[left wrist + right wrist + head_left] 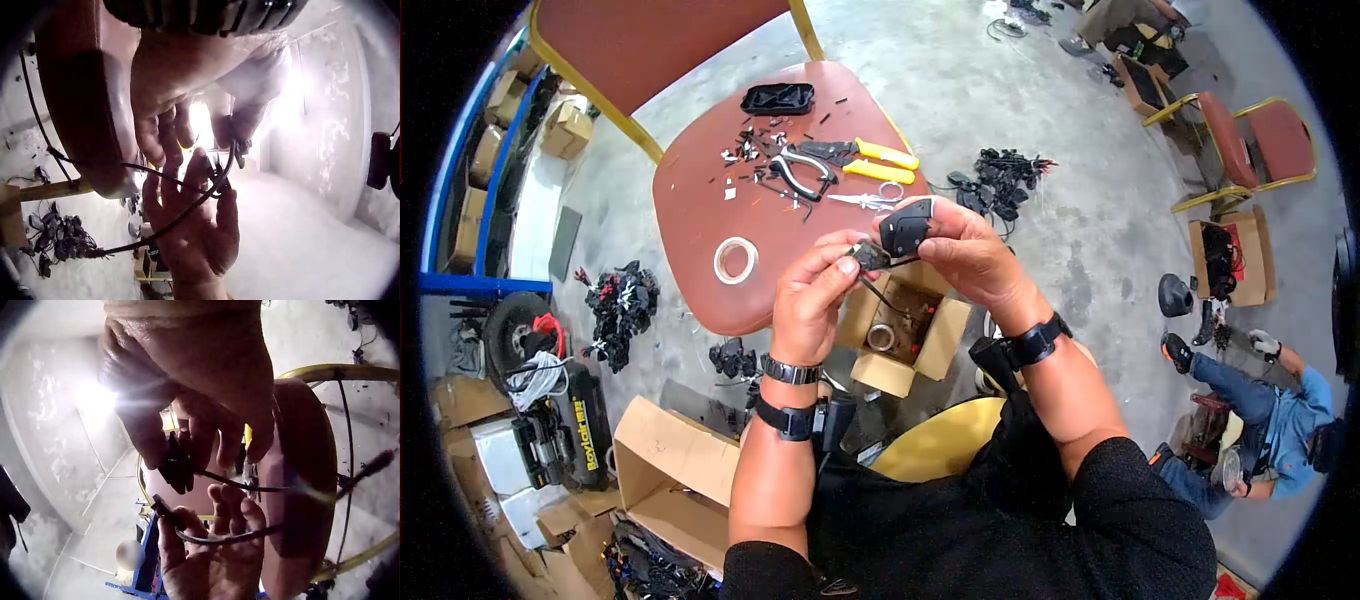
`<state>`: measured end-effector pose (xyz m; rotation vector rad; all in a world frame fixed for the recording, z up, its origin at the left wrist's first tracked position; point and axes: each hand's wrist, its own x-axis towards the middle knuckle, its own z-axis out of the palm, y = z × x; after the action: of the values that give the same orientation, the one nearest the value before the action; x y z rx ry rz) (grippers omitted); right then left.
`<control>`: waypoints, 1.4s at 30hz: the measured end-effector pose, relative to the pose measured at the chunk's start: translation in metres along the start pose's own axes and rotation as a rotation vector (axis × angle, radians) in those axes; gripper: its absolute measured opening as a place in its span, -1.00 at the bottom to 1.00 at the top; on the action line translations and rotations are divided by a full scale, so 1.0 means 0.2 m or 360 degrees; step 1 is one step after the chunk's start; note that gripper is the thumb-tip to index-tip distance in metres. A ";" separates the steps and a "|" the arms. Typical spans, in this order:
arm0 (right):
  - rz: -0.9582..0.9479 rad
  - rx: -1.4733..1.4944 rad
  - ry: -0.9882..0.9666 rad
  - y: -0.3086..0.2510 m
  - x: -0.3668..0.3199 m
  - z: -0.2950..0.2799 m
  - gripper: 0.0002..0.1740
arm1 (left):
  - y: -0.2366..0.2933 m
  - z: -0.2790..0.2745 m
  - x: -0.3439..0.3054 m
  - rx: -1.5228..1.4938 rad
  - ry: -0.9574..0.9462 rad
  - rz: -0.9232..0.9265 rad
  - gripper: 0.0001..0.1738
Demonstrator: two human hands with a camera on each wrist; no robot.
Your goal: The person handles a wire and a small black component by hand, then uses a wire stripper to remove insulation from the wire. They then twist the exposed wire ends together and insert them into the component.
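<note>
Black housing (905,228) is pinched in my right hand (970,250) near the chair seat (710,190), left hand (812,295) pinching a small cabled part (870,257), and I reckon a snagged trailing cable (181,220) could jerk either loose.

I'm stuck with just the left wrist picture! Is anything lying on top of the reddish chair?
Observer: Yes, a roll of tape lies on the seat.
Operator: Cool! Any scissors up there?
Observer: Yes, silver scissors lie on it too.
Operator: And what does the thing in the right hand look like?
Observer: The head view shows the right hand holding a black part with a broad face.
</note>
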<state>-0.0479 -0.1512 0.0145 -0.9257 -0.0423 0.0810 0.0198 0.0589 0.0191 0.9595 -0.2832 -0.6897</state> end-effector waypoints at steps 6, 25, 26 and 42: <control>0.0059 -0.0027 -0.0109 -0.01 -0.05 -0.04 -0.41 | -0.02 0.05 -0.01 0.0046 -0.0115 -0.0025 -0.74; -0.0148 -0.0733 0.0312 -0.05 -0.14 -0.09 -0.73 | -0.21 0.17 0.05 0.0385 0.0224 0.0146 -0.73; -0.0166 -0.0740 0.0320 -0.05 -0.14 -0.09 -0.73 | -0.22 0.17 0.05 0.0453 0.0189 0.0170 -0.70; -0.0278 -0.0847 0.0525 -0.16 -0.15 -0.15 -0.85 | -0.28 0.17 0.13 0.0498 0.0159 0.0148 -0.74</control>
<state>-0.0741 -0.1967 0.0211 -1.4521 0.1692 -0.2575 -0.0021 -0.0018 -0.0096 1.2670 -0.3516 -0.5185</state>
